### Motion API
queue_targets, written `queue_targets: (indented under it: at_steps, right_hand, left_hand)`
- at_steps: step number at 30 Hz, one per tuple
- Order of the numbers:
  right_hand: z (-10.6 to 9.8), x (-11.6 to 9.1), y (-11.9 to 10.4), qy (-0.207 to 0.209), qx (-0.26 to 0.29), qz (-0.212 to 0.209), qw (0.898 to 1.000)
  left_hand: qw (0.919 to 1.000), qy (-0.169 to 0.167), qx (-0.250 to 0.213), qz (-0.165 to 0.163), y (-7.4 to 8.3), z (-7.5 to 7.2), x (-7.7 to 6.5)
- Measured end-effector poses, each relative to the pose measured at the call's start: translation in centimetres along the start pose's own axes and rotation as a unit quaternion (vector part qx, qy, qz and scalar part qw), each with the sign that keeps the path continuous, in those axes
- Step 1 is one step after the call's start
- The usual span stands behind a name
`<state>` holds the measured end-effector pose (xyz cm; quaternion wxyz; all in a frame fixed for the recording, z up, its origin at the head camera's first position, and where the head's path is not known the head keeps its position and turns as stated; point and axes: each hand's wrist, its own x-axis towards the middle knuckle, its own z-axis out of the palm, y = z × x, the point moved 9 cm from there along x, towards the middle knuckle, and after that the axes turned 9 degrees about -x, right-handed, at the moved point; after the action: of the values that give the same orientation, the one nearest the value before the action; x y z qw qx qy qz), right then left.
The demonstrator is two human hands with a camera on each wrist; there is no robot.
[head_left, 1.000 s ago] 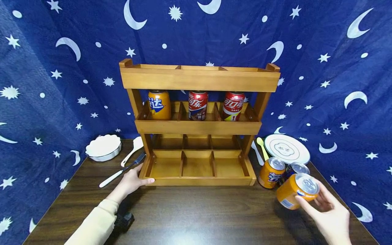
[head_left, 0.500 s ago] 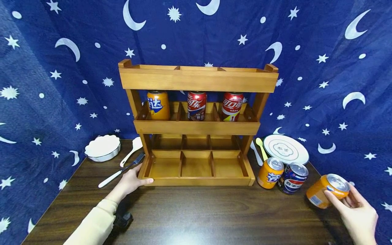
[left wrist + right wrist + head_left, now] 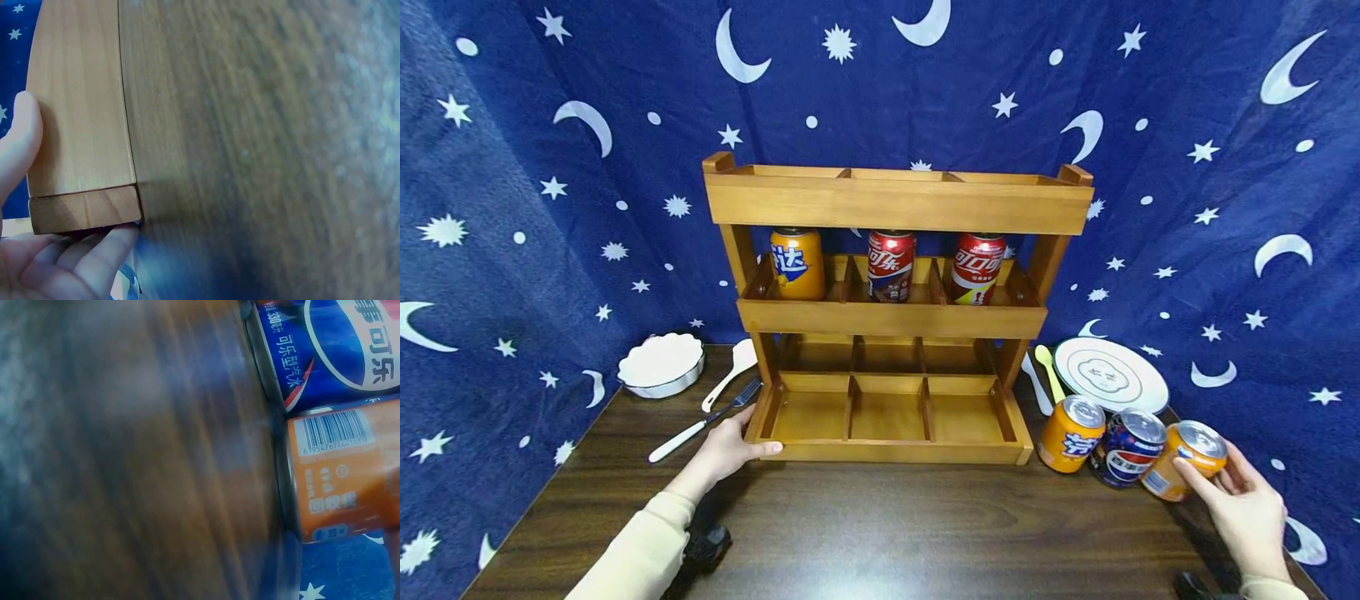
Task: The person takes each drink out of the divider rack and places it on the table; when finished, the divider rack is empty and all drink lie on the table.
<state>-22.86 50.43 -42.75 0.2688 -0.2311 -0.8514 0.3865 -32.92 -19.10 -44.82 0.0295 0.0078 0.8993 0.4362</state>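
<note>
My right hand (image 3: pixel 1247 510) grips an orange soda can (image 3: pixel 1167 475) at the right of the table, thumb on the near side. This can stands right beside a blue cola can (image 3: pixel 1126 457); in the right wrist view its barcode (image 3: pixel 334 432) faces the camera. Left of the blue can is another orange soda can (image 3: pixel 1070 440). My left hand (image 3: pixel 726 450) holds the lower left corner of a wooden rack (image 3: pixel 891 319), thumb over the front board, fingers against the end. On the rack's middle shelf stand an orange can (image 3: pixel 800 267) and two red cola cans (image 3: pixel 891 267).
Left of the rack lie a white scalloped dish (image 3: pixel 662 367), a white spatula (image 3: pixel 730 372) and a fork (image 3: pixel 700 425). Right of it are a white-handled utensil (image 3: pixel 1037 387), a yellow spoon (image 3: pixel 1049 375) and a white plate (image 3: pixel 1108 375). A starry blue cloth (image 3: pixel 880 83) hangs behind.
My right hand carried the orange can out to the right, clear of the blue can, then back left and down beside it. My left hand has stayed on the rack's corner.
</note>
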Motion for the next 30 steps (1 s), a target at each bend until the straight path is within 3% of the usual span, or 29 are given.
queue_targets:
  at_steps: [2,4,8,9,12,16,18,24,30]
  right_hand:
    - [-0.1,-0.2,-0.2,-0.009,-0.011,-0.001,1.000]
    - [-0.6,-0.4,-0.9,-0.003,-0.057,-0.016,0.998]
    - [-1.7,-0.7,-3.2,0.028,-0.115,-0.039,0.992]
    - [-2.0,-0.6,-3.9,0.037,-0.115,-0.043,0.992]
    - [-2.3,-0.4,-6.6,0.038,-0.048,-0.041,0.997]
    - [-1.9,-0.2,-12.3,0.026,0.001,-0.070,0.997]
    - [-1.2,-0.4,-15.9,0.016,0.010,-0.107,0.994]
    - [2.6,-1.2,-26.2,-0.067,0.073,-0.229,0.968]
    - [6.6,-1.6,-33.7,-0.142,0.050,-0.265,0.952]
  left_hand:
    - [1.0000,0.001,0.005,0.003,0.1,0.0,0.1]
    - [1.0000,0.001,0.005,0.004,0.3,0.1,0.2]
    - [1.0000,-0.001,0.007,0.003,0.2,0.1,0.2]
    - [1.0000,-0.002,0.007,0.003,0.2,0.1,0.2]
    - [1.0000,-0.005,0.004,-0.001,0.1,0.2,0.0]
    - [0.9999,-0.008,0.002,-0.009,0.0,0.2,-0.2]
    - [0.9999,-0.008,0.001,-0.010,0.0,0.1,-0.3]
    - [0.9999,-0.005,-0.006,-0.007,-0.1,-0.2,-0.3]
    - [0.9999,-0.006,-0.015,-0.002,0.0,0.3,-0.1]
